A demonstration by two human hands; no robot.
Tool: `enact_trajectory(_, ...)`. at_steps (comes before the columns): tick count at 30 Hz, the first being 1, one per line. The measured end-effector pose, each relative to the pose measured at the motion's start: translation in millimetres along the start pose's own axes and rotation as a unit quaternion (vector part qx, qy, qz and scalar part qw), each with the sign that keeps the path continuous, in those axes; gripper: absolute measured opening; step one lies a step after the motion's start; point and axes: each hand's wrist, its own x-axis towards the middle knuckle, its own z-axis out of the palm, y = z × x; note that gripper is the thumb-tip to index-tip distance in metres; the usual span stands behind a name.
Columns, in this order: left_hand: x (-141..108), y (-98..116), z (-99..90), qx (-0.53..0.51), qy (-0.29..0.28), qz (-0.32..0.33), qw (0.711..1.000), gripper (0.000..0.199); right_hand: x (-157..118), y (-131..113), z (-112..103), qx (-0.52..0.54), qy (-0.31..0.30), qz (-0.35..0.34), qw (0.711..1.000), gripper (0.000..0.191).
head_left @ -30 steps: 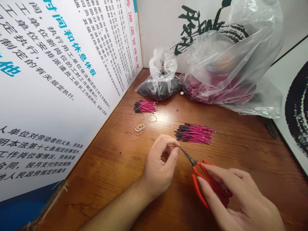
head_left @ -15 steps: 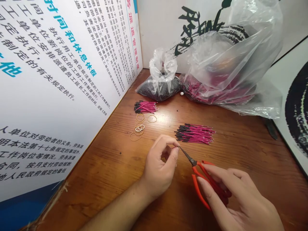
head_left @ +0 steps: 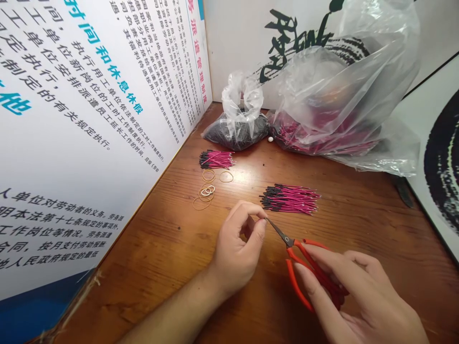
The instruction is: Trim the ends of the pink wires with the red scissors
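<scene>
- While the left hand (head_left: pixel 236 253) pinched a thin wire (head_left: pixel 264 218) between thumb and forefinger, the wire barely showed, so I couldn't tell its length; it seemed to lie roughly sideways, its free end pointing right.
- That left grip was a narrow, tight pinch.
- The right hand (head_left: pixel 353 291) had a firm grip on small red-handled scissors (head_left: pixel 291 277), blades almost closed.
- The scissors ran diagonally from lower right to upper left, their tips just beside the pinched wire. The left hand was nearer the wire.
- Just beyond, a bundle of pink wires (head_left: pixel 289 199) with black ends lay sideways on the wooden worktop (head_left: pixel 172 267).
- Further left sat a smaller pink bundle (head_left: pixel 216 159) above loose rubber bands (head_left: pixel 206 193).
- Two clear plastic bags (head_left: pixel 322 138) filled the back corner, beside a printed board (head_left: pixel 89 95).
</scene>
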Motion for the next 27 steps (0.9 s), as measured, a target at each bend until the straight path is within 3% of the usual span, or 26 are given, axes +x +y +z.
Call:
enact_trajectory(21,-0.6,-0.8,-0.1,0.009,-0.009,-0.001,1.000,0.009,5.3,0.2,-4.3,-0.018,-0.021,-0.020,0.999,0.022)
enact_trajectory(27,0.1,-0.5,-0.4,0.008,-0.011,-0.027,1.000,0.009,0.4,0.5,-3.4,-0.011,0.019,0.051,0.998,0.017)
